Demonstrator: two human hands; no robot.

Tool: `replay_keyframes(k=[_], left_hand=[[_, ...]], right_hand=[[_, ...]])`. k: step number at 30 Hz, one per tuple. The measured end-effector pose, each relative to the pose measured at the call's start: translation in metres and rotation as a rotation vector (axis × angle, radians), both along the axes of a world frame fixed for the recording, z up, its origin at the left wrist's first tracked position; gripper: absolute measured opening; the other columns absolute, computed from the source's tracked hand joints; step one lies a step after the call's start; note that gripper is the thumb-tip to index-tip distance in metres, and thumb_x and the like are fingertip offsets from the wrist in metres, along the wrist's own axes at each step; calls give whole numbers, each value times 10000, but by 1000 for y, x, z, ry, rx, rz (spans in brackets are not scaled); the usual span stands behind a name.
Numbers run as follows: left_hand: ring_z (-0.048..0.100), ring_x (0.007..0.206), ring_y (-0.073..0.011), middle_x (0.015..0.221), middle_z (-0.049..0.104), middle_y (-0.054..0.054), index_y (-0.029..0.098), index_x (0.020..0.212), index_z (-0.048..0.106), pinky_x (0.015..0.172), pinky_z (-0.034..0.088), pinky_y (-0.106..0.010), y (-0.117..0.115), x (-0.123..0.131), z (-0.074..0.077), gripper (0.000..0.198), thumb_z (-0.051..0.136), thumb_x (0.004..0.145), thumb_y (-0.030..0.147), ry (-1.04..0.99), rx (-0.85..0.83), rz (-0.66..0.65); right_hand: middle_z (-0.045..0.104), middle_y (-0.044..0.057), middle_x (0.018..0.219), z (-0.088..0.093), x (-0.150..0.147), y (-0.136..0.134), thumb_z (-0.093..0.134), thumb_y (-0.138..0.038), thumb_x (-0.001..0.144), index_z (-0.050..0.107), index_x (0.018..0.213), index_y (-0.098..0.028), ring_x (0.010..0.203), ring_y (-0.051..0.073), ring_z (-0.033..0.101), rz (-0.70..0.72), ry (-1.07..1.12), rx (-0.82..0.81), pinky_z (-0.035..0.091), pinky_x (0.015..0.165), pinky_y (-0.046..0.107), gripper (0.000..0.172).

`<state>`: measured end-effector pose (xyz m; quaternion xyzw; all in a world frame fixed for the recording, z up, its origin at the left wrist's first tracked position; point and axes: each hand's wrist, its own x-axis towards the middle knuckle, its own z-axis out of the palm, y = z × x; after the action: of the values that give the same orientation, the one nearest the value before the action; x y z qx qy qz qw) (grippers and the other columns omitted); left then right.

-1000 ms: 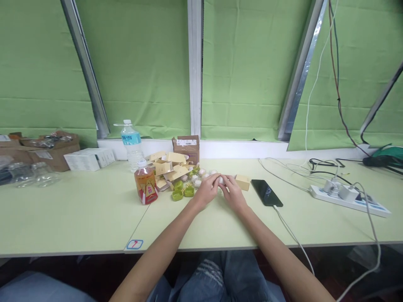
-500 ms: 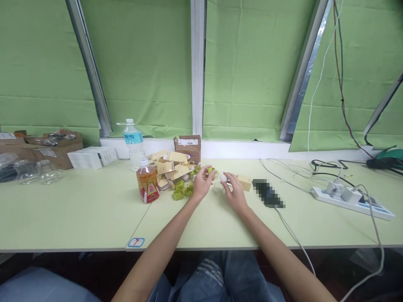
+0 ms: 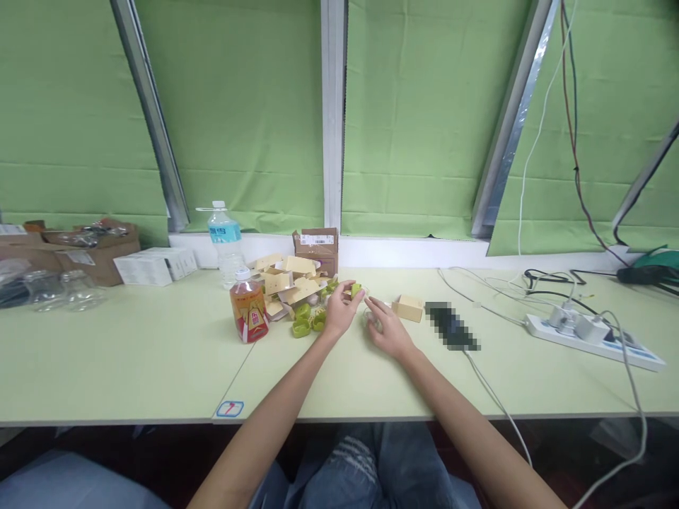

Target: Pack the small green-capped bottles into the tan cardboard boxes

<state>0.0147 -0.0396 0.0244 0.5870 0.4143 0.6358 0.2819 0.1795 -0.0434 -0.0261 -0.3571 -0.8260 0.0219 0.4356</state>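
My left hand (image 3: 341, 309) is closed on a small green plastic piece (image 3: 356, 290), pinched between thumb and fingers above the table. Close to its right is my right hand (image 3: 391, 331), its fingers reaching toward the green piece and the thumb lower and apart. Nothing can be made out in the right fingers. Something clear, mostly hidden, lies by the right thumb. A small tan box (image 3: 408, 308) stands just beyond the right hand. Left of my left hand, several green plastic pieces (image 3: 301, 326) lie beside a heap of opened tan boxes (image 3: 305, 290).
A red-labelled drink bottle (image 3: 249, 311) and a large water bottle (image 3: 227, 247) stand left of the heap. Behind it is a brown carton (image 3: 318, 247). A blurred dark device (image 3: 452, 326) with a cable and a white power strip (image 3: 594, 343) lie on the right.
The white round piece no longer shows at my right fingertips. My right hand has shifted slightly left and lower, its fingers now closer to the green piece. The left hand stays nearly still.
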Motion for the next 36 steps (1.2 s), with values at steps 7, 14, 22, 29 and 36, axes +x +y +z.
replay_keyframes(k=[7, 14, 22, 29, 36], left_hand=[[628, 624, -120, 948, 719, -93, 132, 1089, 662, 475, 476, -212, -2, 1, 0, 502, 806, 765, 486, -61, -58, -144], [656, 725, -146, 1003, 721, -98, 149, 1113, 708, 545, 509, -227, -4, 12, -7, 523, 779, 788, 552, 43, -62, -278], [519, 516, -89, 636, 598, 6, 126, 820, 684, 518, 452, -227, 4, 5, -8, 502, 748, 786, 623, -87, -166, -369], [495, 543, -80, 618, 564, 23, 103, 825, 712, 554, 410, -232, 0, 4, -4, 536, 864, 660, 590, -225, -264, -462], [520, 608, -85, 673, 584, 10, 104, 853, 734, 637, 444, -246, -2, -2, -3, 502, 899, 650, 532, -249, -366, -507]], right_hand=[[481, 155, 1512, 13, 0, -10, 551, -304, 972, 347, 1570, -229, 1410, 292, 470, -25, 151, 66, 417, 1177, 531, 636], [624, 151, 1314, 11, 2, -7, 531, -341, 1010, 434, 1500, -239, 1121, 276, 642, 31, 233, 41, 557, 972, 479, 509], [634, 143, 1216, 9, 5, -2, 557, -362, 1006, 503, 1384, -205, 1016, 255, 645, -12, 335, 114, 585, 865, 431, 413], [636, 138, 1196, 9, 4, -2, 590, -347, 1000, 516, 1354, -216, 1025, 257, 640, 31, 280, 173, 581, 889, 434, 385], [633, 139, 1218, 8, 5, -2, 594, -310, 994, 517, 1358, -226, 1084, 267, 639, 34, 270, 196, 576, 914, 438, 382]])
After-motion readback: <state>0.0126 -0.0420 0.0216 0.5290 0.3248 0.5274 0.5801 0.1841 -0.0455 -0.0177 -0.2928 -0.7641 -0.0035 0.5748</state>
